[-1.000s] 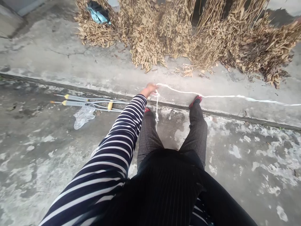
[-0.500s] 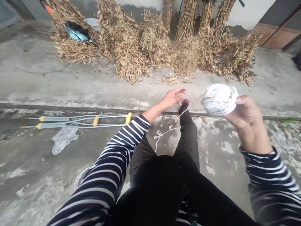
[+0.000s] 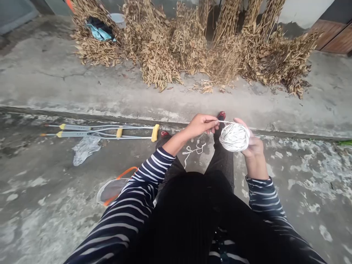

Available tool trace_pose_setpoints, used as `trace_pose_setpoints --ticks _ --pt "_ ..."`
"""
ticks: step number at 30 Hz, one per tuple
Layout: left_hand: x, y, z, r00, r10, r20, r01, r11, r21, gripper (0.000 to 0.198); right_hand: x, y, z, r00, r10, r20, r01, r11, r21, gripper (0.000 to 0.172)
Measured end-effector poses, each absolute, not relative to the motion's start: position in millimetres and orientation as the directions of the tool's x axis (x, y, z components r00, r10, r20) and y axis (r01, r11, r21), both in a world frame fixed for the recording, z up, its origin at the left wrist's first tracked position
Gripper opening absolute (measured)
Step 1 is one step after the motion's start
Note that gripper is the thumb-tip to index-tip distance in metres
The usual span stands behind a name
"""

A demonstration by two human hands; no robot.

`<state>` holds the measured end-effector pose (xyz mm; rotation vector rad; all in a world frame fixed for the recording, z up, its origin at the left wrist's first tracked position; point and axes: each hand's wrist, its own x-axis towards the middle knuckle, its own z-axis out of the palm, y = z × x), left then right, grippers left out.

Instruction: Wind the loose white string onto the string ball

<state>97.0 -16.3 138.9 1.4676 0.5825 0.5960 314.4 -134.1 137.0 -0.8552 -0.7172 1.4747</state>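
A ball of white cord [image 3: 234, 137] rests in my right hand [image 3: 252, 144], whose fingers wrap round its right side. My left hand [image 3: 204, 124], just left of the ball, pinches a strand of the white cord [image 3: 226, 121] that runs to the top of the ball. Below my left hand, a loose looped piece of cord [image 3: 188, 149] lies on the concrete between my legs.
Two crutches [image 3: 110, 132] lie on the ground at the left, beside a clear plastic bag [image 3: 86, 148]. An orange-rimmed item [image 3: 112, 189] is partly behind my left sleeve. Dried plants [image 3: 192, 47] lean along the wall past a raised concrete edge [image 3: 132, 118].
My right hand has brought the ball left and slightly down, close to my left hand. The left fingers, apart before, have closed on the strand. The view has shifted a little.
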Motion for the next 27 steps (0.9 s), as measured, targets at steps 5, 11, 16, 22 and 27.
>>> trace_pose_setpoints --ticks 5,11,16,22,27 --pt "66.1 0.0 119.7 0.666 0.74 -0.096 0.155 -0.012 0.988 0.019 316.2 -147.4 125.6 -0.09 0.996 -0.027 -0.564 -0.073 -0.822 0.073" --pt "34.5 17.8 71.1 0.55 0.805 -0.224 0.161 0.16 0.974 0.015 317.2 -152.8 131.8 -0.049 0.999 -0.02 -0.536 -0.043 -0.843 0.071" --pt "31.1 15.2 31.7 0.48 0.825 -0.299 0.229 0.211 0.95 0.017 311.9 -152.8 142.7 -0.016 1.0 -0.022 -0.511 -0.027 -0.859 0.067" --pt "3.6 44.3 14.4 0.359 0.83 -0.427 0.4 0.276 0.874 0.02 314.9 -155.2 179.6 0.115 0.988 0.105 -0.458 0.146 -0.877 0.063" --pt "-5.0 83.8 29.4 0.297 0.909 -0.293 0.567 0.08 0.82 0.013 315.6 -147.3 207.8 0.252 0.942 0.221 -0.336 0.299 -0.893 0.064"
